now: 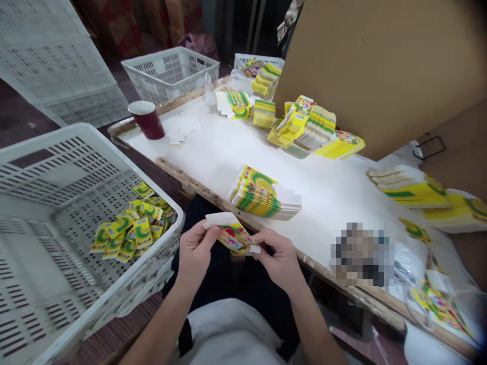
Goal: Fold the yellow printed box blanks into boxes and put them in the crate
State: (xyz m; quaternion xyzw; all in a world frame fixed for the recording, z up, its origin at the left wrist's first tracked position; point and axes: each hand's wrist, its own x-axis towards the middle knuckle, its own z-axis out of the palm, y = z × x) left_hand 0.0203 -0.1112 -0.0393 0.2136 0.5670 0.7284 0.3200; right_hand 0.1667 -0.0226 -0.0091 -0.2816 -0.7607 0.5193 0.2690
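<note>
My left hand (197,248) pinches the left end of a small yellow printed carton (233,236), near its raised white flap. At the carton's right end, by a small white flap, the fingers of my right hand (277,256) are closed on it. The carton is held over my lap, just off the table's front edge. Behind it, a stack of flat yellow and green cartons (258,195) lies on the white table (205,162). To the left, a white plastic crate (81,203) holds several small yellow packs (142,232) in its right part.
A dark red mug (147,120) stands at the table's left end beside paper scraps (180,129). More carton stacks (310,126) lie at the back and right, before a large cardboard panel (380,66). Another crate (171,73) sits behind the table. A plastic bag (411,258) lies right.
</note>
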